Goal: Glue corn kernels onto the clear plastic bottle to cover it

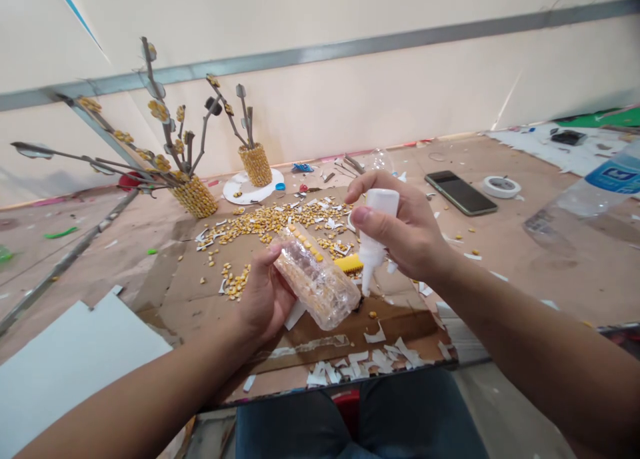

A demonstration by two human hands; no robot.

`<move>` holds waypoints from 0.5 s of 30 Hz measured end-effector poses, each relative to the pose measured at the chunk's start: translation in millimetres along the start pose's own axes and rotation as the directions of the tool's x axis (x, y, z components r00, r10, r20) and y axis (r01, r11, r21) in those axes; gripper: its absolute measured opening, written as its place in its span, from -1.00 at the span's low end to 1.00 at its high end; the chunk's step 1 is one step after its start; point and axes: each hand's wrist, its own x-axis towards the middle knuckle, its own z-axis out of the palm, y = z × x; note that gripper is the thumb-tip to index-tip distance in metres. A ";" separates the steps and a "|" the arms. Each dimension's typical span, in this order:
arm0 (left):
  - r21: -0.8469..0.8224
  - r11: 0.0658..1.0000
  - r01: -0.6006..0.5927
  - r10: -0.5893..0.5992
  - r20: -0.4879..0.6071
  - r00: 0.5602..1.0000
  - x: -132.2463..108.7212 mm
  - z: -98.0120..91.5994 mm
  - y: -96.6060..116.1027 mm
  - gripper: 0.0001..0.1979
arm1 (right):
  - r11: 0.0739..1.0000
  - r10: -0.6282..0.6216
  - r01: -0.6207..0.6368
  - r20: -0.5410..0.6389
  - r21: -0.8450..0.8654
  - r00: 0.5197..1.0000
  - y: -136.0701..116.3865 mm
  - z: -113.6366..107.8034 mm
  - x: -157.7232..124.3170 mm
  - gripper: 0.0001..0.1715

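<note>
My left hand (pixel 267 295) is wrapped round a clear plastic bottle piece (pixel 320 285), tilted with its bottom toward me. A short row of yellow corn kernels (pixel 306 243) is stuck along its upper side. In my right hand (pixel 407 225) is a white squeeze glue bottle (pixel 379 225), nozzle pointing down, just right of the plastic piece and apart from it. Behind the hands, loose corn kernels (pixel 270 220) are spread over a cardboard sheet (pixel 190 279). A yellow strip-like object (pixel 349 263) lies partly hidden between the two bottles.
Two kernel-covered pots (pixel 195 197) with twigs stand at the back left, one on a white disc (pixel 233 191). To the right lie a phone (pixel 461 192), a tape roll (pixel 501 187) and a water bottle (pixel 590 189). Paper scraps (pixel 360 369) litter the front edge; white board (pixel 85 359) lies left.
</note>
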 end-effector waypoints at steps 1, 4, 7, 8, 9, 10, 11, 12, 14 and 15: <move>0.003 1.000 0.003 -0.003 -0.002 1.000 -0.4 1.0 0.0 -0.44 | 1.000 -0.001 0.001 0.001 0.011 1.000 1.3 0.8 -0.4 -0.73; 0.012 1.000 0.013 -0.012 -0.003 1.000 -1.0 2.3 0.0 -0.42 | 0.999 -0.010 0.010 0.003 0.038 1.000 3.5 2.7 -0.9 -0.74; 0.008 1.000 0.013 -0.013 -0.002 1.000 -0.5 0.5 -0.5 -0.45 | 0.999 -0.008 0.008 0.001 0.050 1.000 3.4 3.6 -0.9 -0.72; 0.008 1.000 0.011 -0.011 -0.001 1.000 -0.3 -0.5 -0.8 -0.45 | 0.999 -0.004 0.004 0.001 0.048 1.000 3.2 3.7 -1.0 -0.72; 0.009 1.000 0.009 -0.009 0.003 1.000 0.0 -1.4 -1.0 -0.46 | 0.999 -0.001 0.001 -0.001 0.043 1.000 3.1 3.8 -1.1 -0.72; 0.011 1.000 0.007 -0.007 0.009 1.000 0.1 -2.3 -1.2 -0.47 | 0.999 0.003 -0.003 -0.002 0.036 1.000 3.0 3.8 -1.3 -0.71; 0.011 1.000 0.007 -0.008 0.014 1.000 0.1 -3.0 -1.3 -0.49 | 1.000 0.006 -0.006 -0.002 0.028 1.000 3.1 3.8 -1.4 -0.71; 0.011 1.000 0.009 -0.009 0.019 1.000 0.1 -3.5 -1.3 -0.51 | 1.000 0.007 -0.007 -0.002 0.023 1.000 3.2 3.7 -1.5 -0.71; 0.010 1.000 0.013 -0.013 0.024 1.000 -0.3 -3.6 -1.1 -0.54 | 1.000 -0.002 0.002 0.006 0.026 1.000 3.3 3.5 -1.8 -0.72; 0.009 1.000 0.014 -0.015 0.024 1.000 -0.6 -3.4 -0.9 -0.55 | 1.000 -0.008 0.007 0.015 0.028 1.000 3.1 3.3 -1.9 -0.72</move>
